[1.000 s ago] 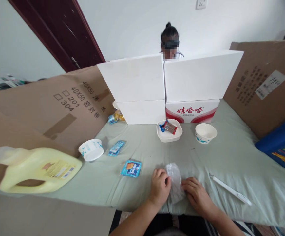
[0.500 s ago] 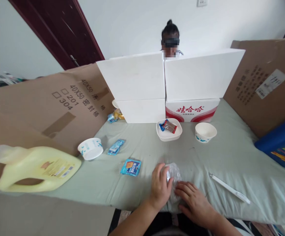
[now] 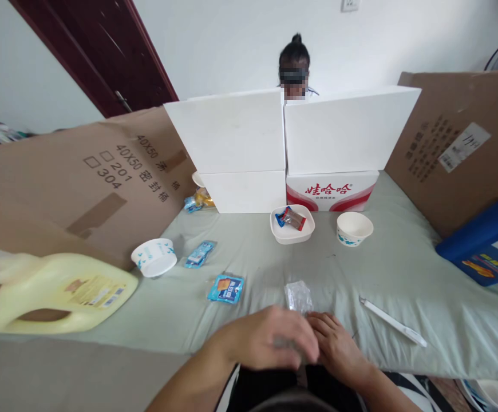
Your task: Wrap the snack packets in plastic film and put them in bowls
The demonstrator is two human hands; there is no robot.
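A crumpled clear plastic bag [image 3: 299, 297] lies on the cloth near the table's front edge. My right hand [image 3: 339, 349] rests at the bag's near end, fingers laid out over the cloth and holding nothing visible. My left hand [image 3: 270, 340] is raised just left of it, fingers curved and blurred by motion; whether they hold anything is unclear. Beyond the left hand lies a blue snack packet [image 3: 226, 288], with another blue packet [image 3: 200, 254] behind it. To the right of my right hand lies a white pen-shaped tool [image 3: 392, 321].
A square white bowl [image 3: 292, 236] holds wrapped snacks. Paper bowls stand at right [image 3: 354, 230] and left [image 3: 154, 257]. A yellow jug [image 3: 60, 292] lies at left, a blue container [image 3: 487, 243] at right. White boxes [image 3: 249, 191] and cardboard panels border the table; a person sits behind.
My left hand has lifted off the plastic bag and moved back toward me, its fingers curling. The right hand stays near the bag's close end. The view shifts slightly.
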